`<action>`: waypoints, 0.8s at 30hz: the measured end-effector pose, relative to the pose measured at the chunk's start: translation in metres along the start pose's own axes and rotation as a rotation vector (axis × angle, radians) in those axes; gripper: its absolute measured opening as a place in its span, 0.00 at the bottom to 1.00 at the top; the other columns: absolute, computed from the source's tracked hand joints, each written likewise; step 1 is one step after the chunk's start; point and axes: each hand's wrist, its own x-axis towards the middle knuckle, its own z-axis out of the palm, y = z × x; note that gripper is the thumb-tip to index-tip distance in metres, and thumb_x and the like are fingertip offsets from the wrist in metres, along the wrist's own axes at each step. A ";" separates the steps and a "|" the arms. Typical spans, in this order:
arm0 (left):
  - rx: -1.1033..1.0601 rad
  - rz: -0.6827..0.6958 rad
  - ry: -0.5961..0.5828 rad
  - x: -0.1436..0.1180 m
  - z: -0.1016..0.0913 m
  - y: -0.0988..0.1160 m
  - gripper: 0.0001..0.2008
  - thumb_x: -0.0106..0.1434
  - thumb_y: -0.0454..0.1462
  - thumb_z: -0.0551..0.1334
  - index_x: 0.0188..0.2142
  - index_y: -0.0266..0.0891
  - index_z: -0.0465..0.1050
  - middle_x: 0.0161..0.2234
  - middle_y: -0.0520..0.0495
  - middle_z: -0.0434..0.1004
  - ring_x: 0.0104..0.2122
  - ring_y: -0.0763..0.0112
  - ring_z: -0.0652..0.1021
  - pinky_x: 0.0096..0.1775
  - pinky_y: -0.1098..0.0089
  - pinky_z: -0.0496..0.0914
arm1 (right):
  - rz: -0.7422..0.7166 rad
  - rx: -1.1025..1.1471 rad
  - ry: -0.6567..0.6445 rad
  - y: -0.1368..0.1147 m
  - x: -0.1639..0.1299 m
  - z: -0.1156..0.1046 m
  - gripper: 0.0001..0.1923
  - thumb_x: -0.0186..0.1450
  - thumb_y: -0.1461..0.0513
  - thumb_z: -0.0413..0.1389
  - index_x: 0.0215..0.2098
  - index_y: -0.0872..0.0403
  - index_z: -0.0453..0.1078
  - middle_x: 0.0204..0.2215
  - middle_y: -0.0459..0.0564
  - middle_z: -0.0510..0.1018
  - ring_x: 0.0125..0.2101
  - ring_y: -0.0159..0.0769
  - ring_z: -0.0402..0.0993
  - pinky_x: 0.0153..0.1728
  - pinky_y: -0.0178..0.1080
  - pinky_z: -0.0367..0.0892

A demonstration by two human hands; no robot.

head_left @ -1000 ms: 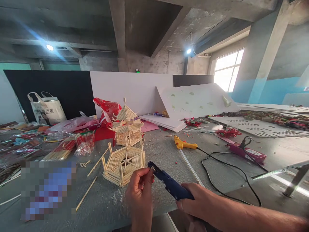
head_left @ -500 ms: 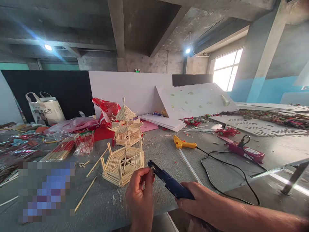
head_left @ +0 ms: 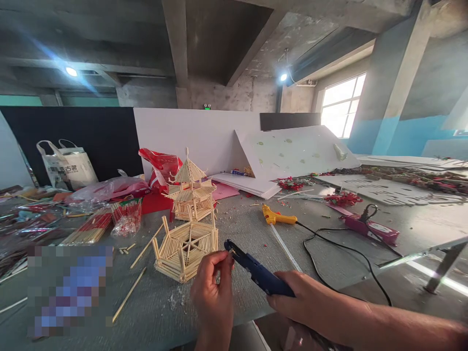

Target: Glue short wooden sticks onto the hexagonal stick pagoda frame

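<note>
Right hand wrapped tight around blue glue gun, low over table, much as before. Left hand pinching at its tip, beside stick model. Barely moved since earlier.

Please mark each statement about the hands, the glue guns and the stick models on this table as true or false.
1. The right hand holds a blue glue gun. True.
2. The left hand lies flat on the table. False: it is raised, fingers pinched at the gun's nozzle.
3. A yellow glue gun lies on the table, untouched. True.
4. The stick pagoda lies on its side. False: it stands upright behind the hexagonal stick frame.
</note>
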 end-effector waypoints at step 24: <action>0.431 0.444 0.010 0.008 -0.002 0.011 0.05 0.61 0.31 0.55 0.35 0.39 0.68 0.28 0.47 0.76 0.28 0.70 0.77 0.30 0.75 0.69 | -0.005 0.040 -0.049 -0.003 0.002 -0.006 0.19 0.61 0.49 0.47 0.22 0.55 0.58 0.12 0.42 0.62 0.11 0.22 0.55 0.10 0.26 0.52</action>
